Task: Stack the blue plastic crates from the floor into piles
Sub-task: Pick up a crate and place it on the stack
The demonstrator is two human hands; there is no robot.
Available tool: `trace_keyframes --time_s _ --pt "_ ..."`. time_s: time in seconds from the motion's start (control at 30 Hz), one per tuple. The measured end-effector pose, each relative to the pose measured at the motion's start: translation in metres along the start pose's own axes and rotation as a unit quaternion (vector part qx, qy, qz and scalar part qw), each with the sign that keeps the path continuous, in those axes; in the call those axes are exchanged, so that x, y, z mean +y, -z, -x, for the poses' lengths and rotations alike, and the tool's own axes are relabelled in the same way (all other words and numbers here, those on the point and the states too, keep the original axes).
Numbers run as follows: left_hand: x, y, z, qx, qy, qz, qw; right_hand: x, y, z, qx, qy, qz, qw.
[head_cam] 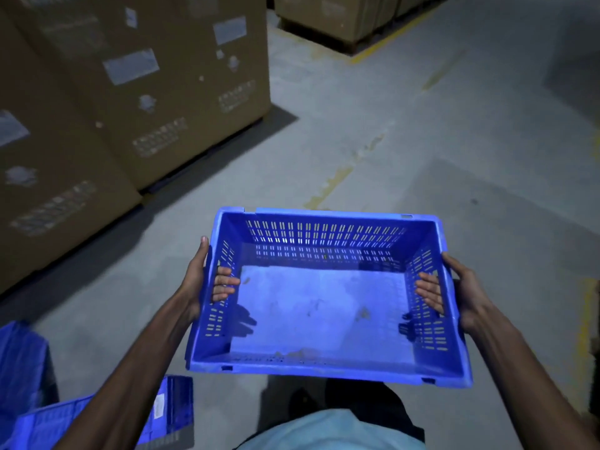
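An empty blue plastic crate (324, 313) with slotted walls hangs level in the air in front of me, above the grey floor. My left hand (203, 280) grips its left wall, fingers through the handle slot and thumb along the outside. My right hand (454, 290) grips the right wall the same way, fingers showing inside the crate. More blue crates (42, 423) sit at the bottom left, partly hidden by my left forearm.
Tall cardboard boxes (136, 86) stand on the left and reach close to me. Other boxes on a pallet (334, 21) are at the far top. Grey concrete floor (438, 151) with worn yellow lines stretches ahead and to the right.
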State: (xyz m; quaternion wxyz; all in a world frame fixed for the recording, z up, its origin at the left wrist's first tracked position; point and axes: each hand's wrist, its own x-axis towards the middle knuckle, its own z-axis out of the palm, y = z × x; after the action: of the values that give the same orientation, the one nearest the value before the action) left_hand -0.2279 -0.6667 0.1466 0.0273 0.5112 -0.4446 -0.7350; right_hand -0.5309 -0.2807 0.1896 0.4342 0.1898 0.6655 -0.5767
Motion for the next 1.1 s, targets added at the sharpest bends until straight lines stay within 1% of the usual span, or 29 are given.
trace_keyframes --time_s 0.17,0.4,0.5,0.6,0.7,0.93,1.1 --pt "0.067 0.006 -0.077 0.038 0.002 0.056 0.998 -0.101 -0.075 -0.104 -0.039 -0.010 0.045 0.998" --pt "0.176 0.000 -0.190 0.122 0.005 0.083 0.989 -0.242 -0.188 -0.250 -0.095 -0.049 0.097 0.990" --pt "0.225 0.001 -0.228 0.151 0.009 0.114 0.982 -0.307 -0.242 -0.298 -0.126 -0.056 0.127 0.982" --pt "0.269 0.004 -0.262 0.175 0.011 0.123 0.977 -0.366 -0.295 -0.337 -0.138 -0.052 0.161 0.976" --pt "0.307 0.011 -0.297 0.185 0.008 0.152 0.971 -0.418 -0.348 -0.375 -0.162 -0.050 0.179 0.969" --pt "0.372 0.044 -0.400 0.213 0.011 0.218 0.952 -0.503 -0.476 -0.478 -0.181 -0.048 0.232 0.955" --pt "0.405 0.076 -0.479 0.244 0.025 0.221 0.944 -0.531 -0.578 -0.549 -0.157 -0.051 0.303 0.939"
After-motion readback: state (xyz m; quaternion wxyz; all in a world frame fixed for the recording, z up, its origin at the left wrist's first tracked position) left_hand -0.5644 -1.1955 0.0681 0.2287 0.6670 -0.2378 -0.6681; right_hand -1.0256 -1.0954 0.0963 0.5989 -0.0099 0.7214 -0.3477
